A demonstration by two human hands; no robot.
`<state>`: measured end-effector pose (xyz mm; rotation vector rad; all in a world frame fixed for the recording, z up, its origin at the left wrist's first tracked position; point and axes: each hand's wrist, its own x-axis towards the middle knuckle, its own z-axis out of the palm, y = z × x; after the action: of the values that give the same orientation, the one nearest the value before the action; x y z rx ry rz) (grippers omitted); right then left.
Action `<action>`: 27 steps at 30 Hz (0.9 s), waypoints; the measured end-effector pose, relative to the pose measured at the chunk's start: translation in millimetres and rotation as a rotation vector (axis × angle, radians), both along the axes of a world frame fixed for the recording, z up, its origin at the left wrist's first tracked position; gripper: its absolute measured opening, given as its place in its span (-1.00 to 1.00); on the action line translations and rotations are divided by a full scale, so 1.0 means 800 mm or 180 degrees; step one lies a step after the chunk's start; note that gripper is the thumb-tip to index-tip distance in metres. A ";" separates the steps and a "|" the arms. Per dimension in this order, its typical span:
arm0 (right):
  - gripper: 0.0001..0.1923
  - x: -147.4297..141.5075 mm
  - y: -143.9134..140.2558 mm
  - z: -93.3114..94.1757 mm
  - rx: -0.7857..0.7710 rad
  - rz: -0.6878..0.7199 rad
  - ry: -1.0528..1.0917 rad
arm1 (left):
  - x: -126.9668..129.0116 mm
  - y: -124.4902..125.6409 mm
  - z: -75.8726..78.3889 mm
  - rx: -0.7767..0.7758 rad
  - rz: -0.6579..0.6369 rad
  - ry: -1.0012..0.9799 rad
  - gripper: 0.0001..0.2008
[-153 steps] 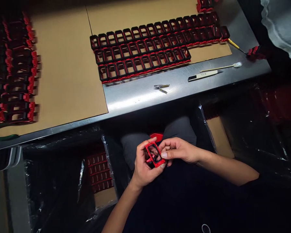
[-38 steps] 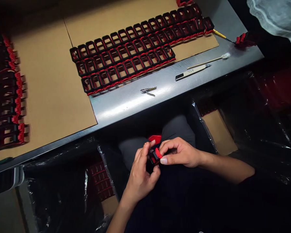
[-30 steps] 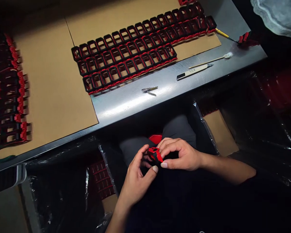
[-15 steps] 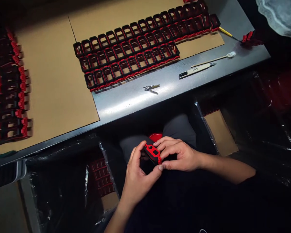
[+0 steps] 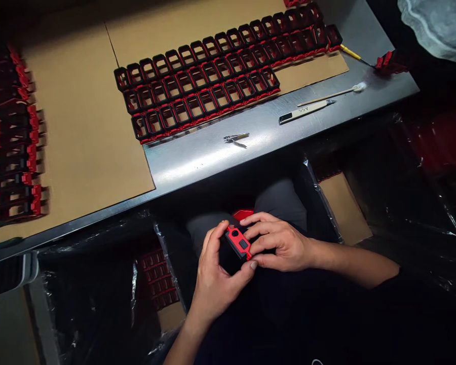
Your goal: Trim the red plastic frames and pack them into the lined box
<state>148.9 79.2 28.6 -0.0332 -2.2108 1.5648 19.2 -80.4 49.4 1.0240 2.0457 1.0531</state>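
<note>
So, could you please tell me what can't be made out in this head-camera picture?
- Red part: its lower half is covered by the left hand and right hand; the shape beneath is unclear.
- Rows of frames on the left: cut by the picture's edge and dark.
- Box of parts under the table: shadowed, wrapped in black film.
- Knife marking: too small to read surely.
- Cloth top right: cut by the edge.
</note>
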 end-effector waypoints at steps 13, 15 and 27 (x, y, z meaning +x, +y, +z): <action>-0.92 0.001 -0.001 -0.006 0.0617 -0.0150 0.0103 | 0.000 0.003 -0.008 0.0237 -0.0175 0.0114 -0.30; -0.92 0.001 -0.001 -0.008 0.0645 -0.0154 0.0114 | 0.000 0.004 -0.008 0.0294 -0.0196 0.0158 -0.31; -0.92 0.000 0.002 -0.012 0.0652 -0.0298 0.0202 | 0.003 0.005 -0.008 0.0661 -0.0408 0.0597 -0.25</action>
<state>149.2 81.1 19.3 -0.0250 -2.2735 1.2670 21.4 -76.7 43.2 1.3876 2.0142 1.1572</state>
